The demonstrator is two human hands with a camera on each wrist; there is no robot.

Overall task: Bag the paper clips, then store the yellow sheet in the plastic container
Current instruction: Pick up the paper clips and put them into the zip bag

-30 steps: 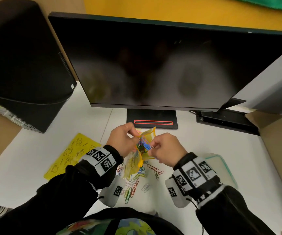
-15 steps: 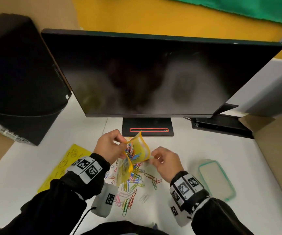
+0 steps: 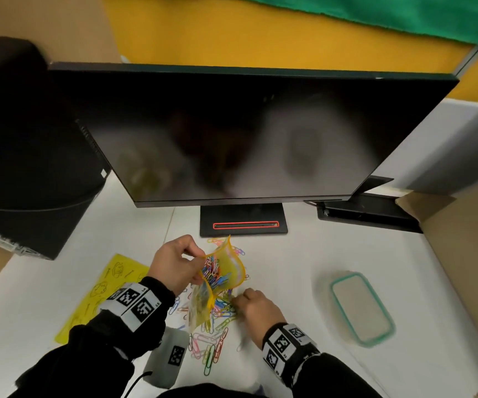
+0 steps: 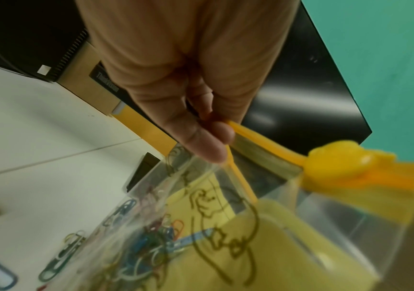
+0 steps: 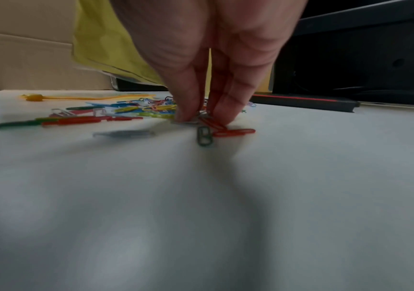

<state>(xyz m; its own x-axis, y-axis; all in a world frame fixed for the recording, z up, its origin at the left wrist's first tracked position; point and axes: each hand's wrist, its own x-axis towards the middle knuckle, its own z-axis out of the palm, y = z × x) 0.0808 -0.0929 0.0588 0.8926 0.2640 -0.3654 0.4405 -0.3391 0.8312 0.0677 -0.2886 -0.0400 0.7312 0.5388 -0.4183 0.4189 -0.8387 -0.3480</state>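
My left hand [image 3: 174,262] holds a clear zip bag [image 3: 220,271] with a yellow rim above the desk, pinching its top edge [image 4: 228,130]; the bag hangs with its mouth apart and several coloured clips inside [image 4: 151,236]. Loose paper clips [image 3: 212,331] lie scattered on the white desk below it. My right hand [image 3: 256,307] is down at the pile, thumb and fingers pinching clips [image 5: 207,120] against the desk. The yellow sheet [image 3: 100,291] with line drawings lies flat at the left, partly under my left sleeve. The plastic container [image 3: 361,308] with a teal rim sits at the right.
A dark monitor [image 3: 246,133] stands at the back on a base with a red stripe [image 3: 245,225]. A black computer case [image 3: 25,156] is at the left, a cardboard wall [image 3: 467,254] at the right. Another yellow zip strip [image 5: 76,97] lies on the desk.
My right hand left the bag's mouth and dropped to the clip pile on the desk. The left hand kept the bag raised. The head view tilted up and back.
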